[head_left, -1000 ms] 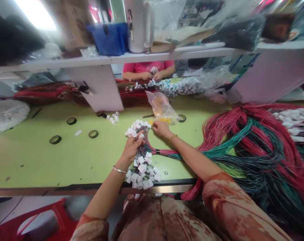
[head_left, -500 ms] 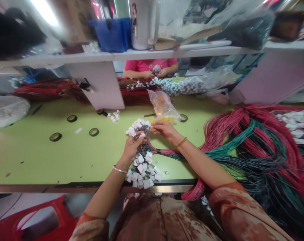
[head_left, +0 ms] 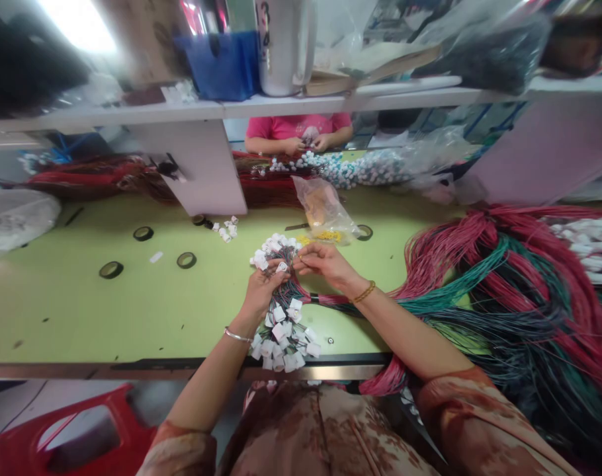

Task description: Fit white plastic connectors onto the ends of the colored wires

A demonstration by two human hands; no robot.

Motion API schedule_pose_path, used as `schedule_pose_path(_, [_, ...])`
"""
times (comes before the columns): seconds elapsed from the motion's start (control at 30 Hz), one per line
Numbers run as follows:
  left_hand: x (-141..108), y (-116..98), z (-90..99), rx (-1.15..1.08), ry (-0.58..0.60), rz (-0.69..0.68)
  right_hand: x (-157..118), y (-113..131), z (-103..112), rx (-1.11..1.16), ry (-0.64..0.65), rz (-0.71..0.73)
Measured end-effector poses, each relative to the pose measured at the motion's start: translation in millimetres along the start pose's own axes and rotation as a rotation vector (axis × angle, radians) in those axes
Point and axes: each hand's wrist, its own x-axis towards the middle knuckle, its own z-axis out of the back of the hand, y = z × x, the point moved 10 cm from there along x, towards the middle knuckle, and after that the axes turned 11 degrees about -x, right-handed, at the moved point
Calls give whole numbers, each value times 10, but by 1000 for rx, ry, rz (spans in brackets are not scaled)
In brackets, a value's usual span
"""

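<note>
My left hand (head_left: 264, 285) is closed on a white connector (head_left: 281, 267) whose thin wires run into the bundle. Around it lie more white plug connectors, one group (head_left: 274, 246) above the hand and another cluster (head_left: 284, 337) below, near the table edge. Close beside, my right hand (head_left: 325, 263) has its thumb and fingertips pinched together by the wires of the bundle. What they grip is too small to make out. Black tape (head_left: 314, 299) binds the red and dark wires to the right of the connectors.
Small yellow parts (head_left: 328, 235) lie by a clear plastic bag (head_left: 323, 205). Rolls of black tape (head_left: 186, 260) sit at left. Long red, green and black wires (head_left: 479, 284) heap at right. A shelf (head_left: 405, 100) crosses above; a person in pink (head_left: 298, 132) works beyond.
My right hand has moved a little left and down from beside the yellow parts, closer to my left hand. The left hand has stayed in place with the connector.
</note>
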Motion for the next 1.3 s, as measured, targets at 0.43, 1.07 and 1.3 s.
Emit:
schedule_pose_path(0.43, [-33, -31, -126, 16, 88, -8, -411, 679, -439, -865, -202, 658])
schedule_pose_path(1.07, [-69, -61, -124, 61, 75, -22, -404, 639, -481, -1005, -168, 620])
schedule_pose_path(1.3, [-51, -23, -114, 41, 76, 24, -358, 591, -396, -863, -179, 532])
